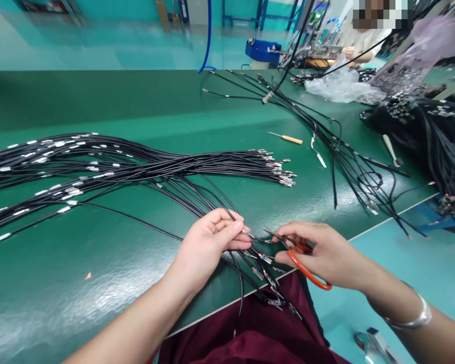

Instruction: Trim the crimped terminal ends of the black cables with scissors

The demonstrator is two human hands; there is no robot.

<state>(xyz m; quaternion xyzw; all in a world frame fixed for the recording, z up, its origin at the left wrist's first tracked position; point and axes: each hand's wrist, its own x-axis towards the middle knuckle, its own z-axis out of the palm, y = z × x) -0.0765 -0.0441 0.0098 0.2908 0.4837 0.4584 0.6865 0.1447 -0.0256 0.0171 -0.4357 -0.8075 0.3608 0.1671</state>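
Note:
My left hand [212, 237] is closed around a few thin black cables [197, 194] near their metal terminal ends, just above the table's near edge. My right hand [322, 253] grips orange-handled scissors [307, 270], whose blades point left at a cable tip between the two hands. More cable ends with metal terminals [265, 275] hang over the edge onto my dark red lap. A large bundle of black cables [136, 164] with white labels lies across the green table [98, 283], its terminals fanned out at the right end.
Loose black cables [349, 162] sprawl at the right, beside a small wooden-handled tool [288, 138] and a white tool [391, 150]. A dense heap of cables [432, 136] and plastic bags [337, 86] sit far right. Another person works at the back right. A blue tub [263, 50] stands behind.

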